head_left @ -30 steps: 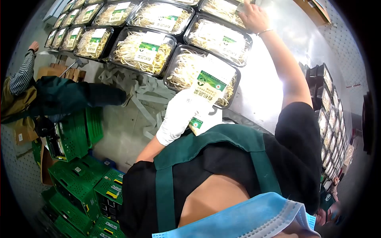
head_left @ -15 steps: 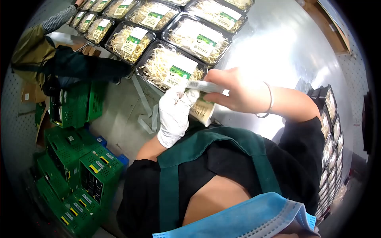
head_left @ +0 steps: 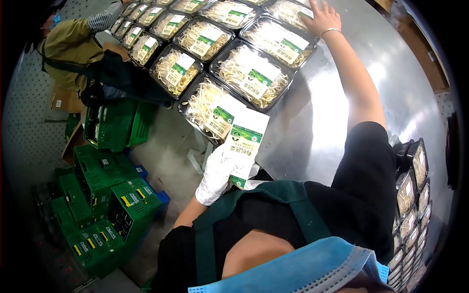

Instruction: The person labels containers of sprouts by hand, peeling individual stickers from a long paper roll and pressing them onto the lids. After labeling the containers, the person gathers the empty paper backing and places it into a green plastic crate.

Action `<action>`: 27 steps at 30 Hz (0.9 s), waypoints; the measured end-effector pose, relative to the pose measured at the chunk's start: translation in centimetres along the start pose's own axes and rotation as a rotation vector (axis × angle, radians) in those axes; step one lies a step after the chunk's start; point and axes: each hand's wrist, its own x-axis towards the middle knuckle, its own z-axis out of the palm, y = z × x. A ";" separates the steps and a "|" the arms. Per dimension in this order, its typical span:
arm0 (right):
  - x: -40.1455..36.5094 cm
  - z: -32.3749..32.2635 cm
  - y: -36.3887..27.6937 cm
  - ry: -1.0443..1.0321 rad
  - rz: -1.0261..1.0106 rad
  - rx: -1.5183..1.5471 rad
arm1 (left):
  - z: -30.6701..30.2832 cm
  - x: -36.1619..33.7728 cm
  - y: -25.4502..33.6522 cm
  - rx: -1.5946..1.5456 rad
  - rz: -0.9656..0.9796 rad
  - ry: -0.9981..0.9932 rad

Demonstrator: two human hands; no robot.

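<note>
Head view: white-gloved left hand grips flat, rectangular printed labels.

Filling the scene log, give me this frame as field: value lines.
left hand: white-gloved, holding green-and-white printed labels
right hand: bare, spread over a far bean-sprout tray; contact unclear
metal table: bears rows of labelled bean-sprout trays
right edge: stacked filled trays
left floor: green plastic crates
upper left: co-worker's checked sleeve
</note>
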 end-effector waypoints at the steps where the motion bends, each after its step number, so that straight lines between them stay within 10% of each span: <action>1: 0.0 -5.5 -2.1 -0.430 -0.162 -0.173 | -0.2 -0.1 -0.3 -0.004 -0.012 0.004; 5: -1.5 -7.0 -1.8 -0.601 -0.328 -0.398 | -0.6 -1.2 -0.6 0.047 0.009 -0.025; 7: -3.6 -8.6 -2.9 0.340 -0.149 -0.109 | -0.9 -2.5 -0.7 0.065 0.083 -0.027; 8: -4.8 -9.6 -3.8 -0.165 -0.048 0.061 | -0.9 -3.1 -1.0 0.059 0.081 -0.041; 12: -10.6 -9.0 -7.4 -0.152 -0.115 -0.037 | -1.6 -4.0 -3.3 0.011 0.215 -0.053; 14: -8.0 -2.8 -7.1 -0.356 -0.569 0.296 | -1.8 -4.6 -4.6 0.005 0.275 0.004; 15: -11.2 -10.0 -10.1 -0.554 -0.081 0.981 | -1.3 -5.3 -4.8 -0.004 0.299 -0.028; 16: -12.5 -26.0 -14.7 -1.100 0.416 0.654 | -1.3 -5.7 -6.0 0.054 0.393 -0.038; 17: -18.5 -23.5 -13.2 -0.639 -0.195 0.947 | -0.8 -5.4 -6.7 0.028 0.412 -0.065; 20: -29.8 -32.1 -12.9 -0.574 -0.469 0.742 | -0.8 -8.7 -9.2 0.033 0.390 -0.110; 24: -37.3 -30.3 -6.6 -0.543 -0.537 0.789 | 2.2 -5.1 -13.6 0.494 0.100 -0.352; 27: -43.8 -32.5 -5.0 -0.418 -0.303 0.779 | 6.3 -8.2 -14.4 0.140 0.226 -0.703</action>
